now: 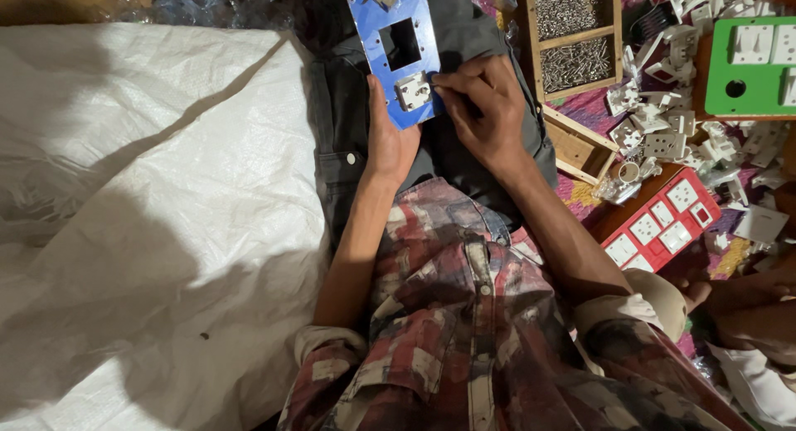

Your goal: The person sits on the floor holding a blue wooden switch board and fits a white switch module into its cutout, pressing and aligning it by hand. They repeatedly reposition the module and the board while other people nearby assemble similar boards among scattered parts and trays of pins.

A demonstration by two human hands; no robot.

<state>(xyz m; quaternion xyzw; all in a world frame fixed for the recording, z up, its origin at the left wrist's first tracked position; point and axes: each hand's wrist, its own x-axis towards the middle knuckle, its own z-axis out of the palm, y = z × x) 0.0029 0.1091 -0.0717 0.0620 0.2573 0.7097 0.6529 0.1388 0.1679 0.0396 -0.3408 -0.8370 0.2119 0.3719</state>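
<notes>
Both hands (pixel 439 116) grip a blue plate (pixel 396 46) beside a white sack (pixel 149 215), seemingly floor-level

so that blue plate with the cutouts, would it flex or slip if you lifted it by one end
The blue plate looks like thin flat sheet with large square cutouts, so it would probably stay fairly stiff and feel light. Its glossy face may be a little slippery; the left hand grips its lower edge while the right hand works at the white socket.

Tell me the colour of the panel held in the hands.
The panel is blue with rectangular cut-outs, seen best in the head view.
</notes>
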